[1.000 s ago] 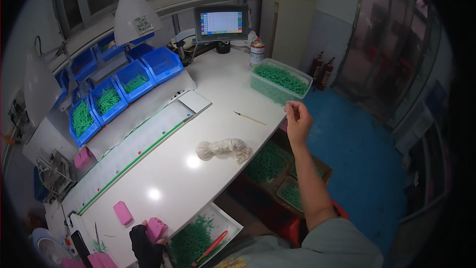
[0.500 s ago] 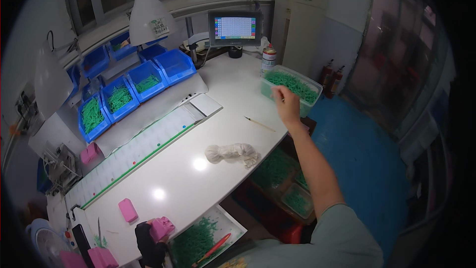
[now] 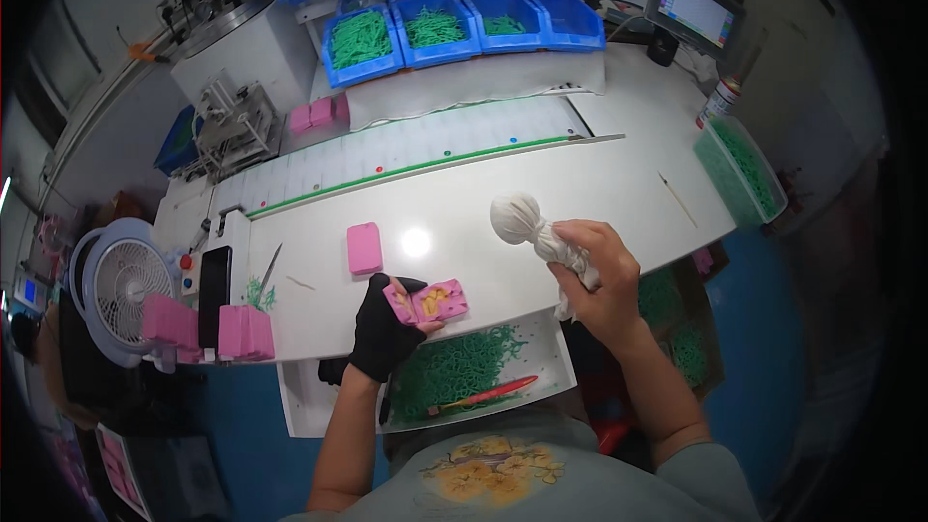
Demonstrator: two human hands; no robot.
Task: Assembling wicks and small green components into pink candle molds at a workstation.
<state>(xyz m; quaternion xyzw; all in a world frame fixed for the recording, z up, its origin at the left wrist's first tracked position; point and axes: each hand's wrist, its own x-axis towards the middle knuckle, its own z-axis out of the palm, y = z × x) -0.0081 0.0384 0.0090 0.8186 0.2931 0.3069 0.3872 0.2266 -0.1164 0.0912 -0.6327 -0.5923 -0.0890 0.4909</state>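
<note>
My left hand [image 3: 380, 333], in a black glove with bare fingertips, grips a pink mould [image 3: 447, 298] above the table's front edge. Yellowish shapes show in the mould's hollowed face, which is turned up. In my right hand [image 3: 611, 292] is a white cloth bundle [image 3: 515, 217], tied at the neck into a round ball. My thumb and fingers close around its loose tail, and the ball hangs over the table, pointing left and apart from the mould. Just beyond my left hand lies a pink block [image 3: 364, 248], flat on the white table [image 3: 464, 275].
Below my hands, an open drawer [image 3: 556, 367] holds green pieces and a red-handled brush [image 3: 493, 392]. Blue bins [image 3: 362, 63] stand behind a white strip with a green edge [image 3: 416, 172]. At right are a thin stick [image 3: 680, 201] and a clear box [image 3: 720, 174]; tweezers [image 3: 272, 269] and a fan [image 3: 128, 280] at left.
My right hand has come from beside the clear box and lifted the cloth bundle off the table. The mould in my left hand now shows its hollowed face. The view has swung left.
</note>
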